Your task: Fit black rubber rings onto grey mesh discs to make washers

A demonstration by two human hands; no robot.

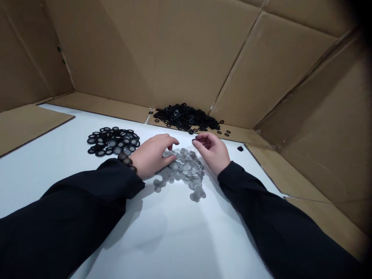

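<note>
My left hand point(155, 153), with a beaded bracelet point(127, 161) at the wrist, reaches over the left side of a pile of thin grey discs point(187, 166). Its thumb and forefinger are apart, and nothing shows between them. The thumb tip lies at the discs. My right hand point(213, 150) is beside the pile's upper right, its fingers curled and pinched. A small black ring point(193, 140) shows in part at those fingertips. Left of my left hand lies a heap of black rings with grey discs in their centres point(112, 143).
A large pile of loose black rings point(186, 116) lies at the back against the cardboard wall point(197, 58). A small black piece point(240, 148) is on the white table point(174, 240) at the right. Cardboard sheets point(29, 124) edge the table.
</note>
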